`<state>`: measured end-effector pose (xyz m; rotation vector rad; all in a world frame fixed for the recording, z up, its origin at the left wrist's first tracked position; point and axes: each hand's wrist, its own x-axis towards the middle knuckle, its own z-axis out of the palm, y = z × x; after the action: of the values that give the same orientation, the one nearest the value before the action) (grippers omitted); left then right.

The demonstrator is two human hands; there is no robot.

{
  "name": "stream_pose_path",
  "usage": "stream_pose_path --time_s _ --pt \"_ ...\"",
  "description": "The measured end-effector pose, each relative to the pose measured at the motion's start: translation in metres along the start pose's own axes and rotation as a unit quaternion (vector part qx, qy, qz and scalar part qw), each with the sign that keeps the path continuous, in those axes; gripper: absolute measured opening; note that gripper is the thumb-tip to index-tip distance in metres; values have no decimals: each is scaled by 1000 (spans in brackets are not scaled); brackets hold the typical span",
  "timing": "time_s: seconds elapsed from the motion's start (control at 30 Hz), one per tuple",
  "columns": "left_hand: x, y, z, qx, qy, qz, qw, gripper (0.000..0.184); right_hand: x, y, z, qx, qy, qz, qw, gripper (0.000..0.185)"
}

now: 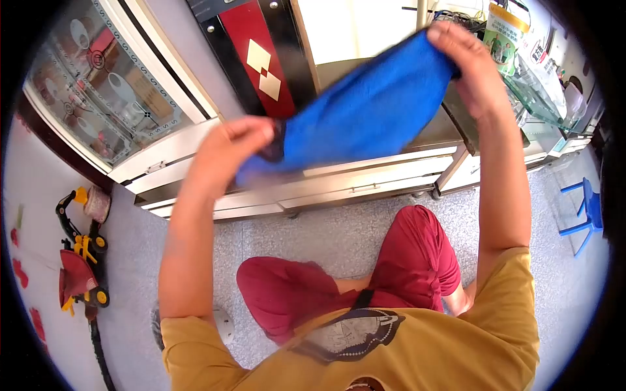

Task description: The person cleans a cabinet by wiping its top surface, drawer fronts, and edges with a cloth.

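Note:
A bright blue cloth (372, 107) with black edging hangs stretched in the air between my two hands, slanting up to the right. My left hand (238, 143) pinches its lower left end at a black patch, thumb pressed on the fabric. Higher up, my right hand (466, 58) grips the upper right corner, its fingers closed over the edge. The lower left part of the cloth is blurred by motion. Its full shape is not shown, so I cannot tell what kind of article it is.
Behind the cloth runs a low cabinet with white drawers (355, 189). A glass-door cabinet (107, 78) stands at left, with a toy digger (81, 260) on the floor below. A glass shelf (535, 98) holds packets at right, near a blue stool (590, 208).

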<state>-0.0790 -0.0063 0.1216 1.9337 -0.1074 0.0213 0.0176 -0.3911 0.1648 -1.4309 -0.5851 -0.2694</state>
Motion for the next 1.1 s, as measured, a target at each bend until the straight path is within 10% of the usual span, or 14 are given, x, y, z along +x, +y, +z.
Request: stream_pose_path --time_s 0.13,0.3,0.47,0.7,0.73,0.8,0.93,1.1 --pt "19 19 -16 42 27 -23 998 77 10 -36 -1 38 54 -46 997 19" --pt "-11 -3 35 4 -130 -48 990 37 -22 -49 10 13 -62 -22 998 28" --pt "-28 -50 55 -174 -227 -60 956 84 -29 -30 5 48 -75 24 996 21" --pt "-55 -61 84 25 -243 -192 951 72 -42 -21 4 95 -74 73 990 21" --pt "-51 -81 85 -91 -252 -117 956 64 -42 -15 1 78 -57 80 992 21" --pt "-37 -115 66 137 -87 90 983 56 -30 -9 -5 22 -57 93 994 23" --pt "9 1 37 -22 134 -16 991 37 32 -2 -21 -45 -10 24 999 31" --pt "39 29 -15 -210 95 291 929 29 46 -19 -32 -78 38 -87 992 35"
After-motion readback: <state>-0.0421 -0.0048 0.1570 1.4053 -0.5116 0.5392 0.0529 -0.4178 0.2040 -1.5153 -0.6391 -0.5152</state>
